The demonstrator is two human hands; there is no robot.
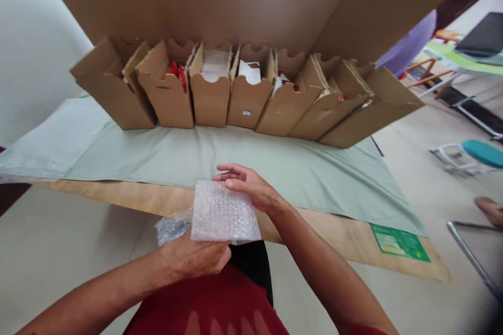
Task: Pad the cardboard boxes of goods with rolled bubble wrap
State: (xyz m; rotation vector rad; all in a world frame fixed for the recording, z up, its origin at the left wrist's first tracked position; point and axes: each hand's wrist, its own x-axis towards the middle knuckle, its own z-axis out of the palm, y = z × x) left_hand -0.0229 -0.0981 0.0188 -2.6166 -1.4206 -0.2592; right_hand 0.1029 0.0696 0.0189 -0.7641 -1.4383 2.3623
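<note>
A folded, squarish piece of bubble wrap (223,212) is held above my lap, in front of the table edge. My left hand (200,256) is closed on its near edge, thumb side facing right; some fingers are hidden beneath it. At the far right corner is my right hand (251,186), its thumb laid over the wrap and its other fingers stretched out past the far edge, apart from it. More bubble wrap (173,226), with something dark showing through, lies behind my left wrist; whether it joins the held piece I cannot tell.
A row of open cardboard bins (210,99) stands across the table, several holding red or white items, before a tall cardboard panel (220,0). A pale green cloth (181,154) covers the tabletop. To the right are a teal-seated stool (483,153) and another person's foot (491,209).
</note>
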